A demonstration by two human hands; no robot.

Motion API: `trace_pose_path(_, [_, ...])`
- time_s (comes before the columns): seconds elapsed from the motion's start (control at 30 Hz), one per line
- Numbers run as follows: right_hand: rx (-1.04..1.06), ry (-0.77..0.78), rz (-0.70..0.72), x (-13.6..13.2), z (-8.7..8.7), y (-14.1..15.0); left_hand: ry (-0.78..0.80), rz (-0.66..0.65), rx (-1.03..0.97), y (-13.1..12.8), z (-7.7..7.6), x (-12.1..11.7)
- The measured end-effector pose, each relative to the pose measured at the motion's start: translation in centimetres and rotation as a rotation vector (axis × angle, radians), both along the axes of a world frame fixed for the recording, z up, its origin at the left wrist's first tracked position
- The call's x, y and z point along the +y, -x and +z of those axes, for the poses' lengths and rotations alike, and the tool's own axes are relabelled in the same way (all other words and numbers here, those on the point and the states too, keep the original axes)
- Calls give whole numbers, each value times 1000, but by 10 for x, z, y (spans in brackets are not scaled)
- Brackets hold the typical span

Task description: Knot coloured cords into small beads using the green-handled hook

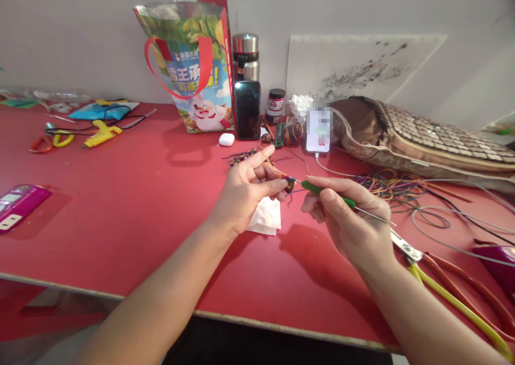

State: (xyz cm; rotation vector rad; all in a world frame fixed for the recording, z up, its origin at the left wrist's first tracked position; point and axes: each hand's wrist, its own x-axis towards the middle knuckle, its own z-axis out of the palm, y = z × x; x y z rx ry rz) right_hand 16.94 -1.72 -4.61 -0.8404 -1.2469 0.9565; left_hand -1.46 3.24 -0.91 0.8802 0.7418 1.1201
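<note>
Between the thumb and fingers of my left hand point(255, 185) is a small dark, multicoloured crochet piece point(289, 184). A strand of orange yarn point(270, 163) runs from it up over my raised index finger. My right hand point(350, 215) grips a crochet hook point(311, 187) by its green handle, and the metal tip meets the crochet piece. The hook's thin back end sticks out past my right palm. Beneath my left hand a crumpled white tissue point(267, 217) lies on the red table point(161, 247). Behind that hand is a multicoloured crocheted strip point(241, 157), partly hidden.
Large scissors point(410, 252) with red and yellow handles lie beside my right forearm. Tangled yarn point(392, 185) and cables spread at right, before a brown cushion point(438, 140). A gift bag point(197, 70), thermos point(246, 57), and phones stand behind. A yellow glue gun point(101, 133) lies left.
</note>
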Motion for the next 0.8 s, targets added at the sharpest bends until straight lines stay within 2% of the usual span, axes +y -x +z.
trace_pose_path(0.8, [-15, -16, -37, -2, 1, -1, -17, 21, 22, 1, 3, 0])
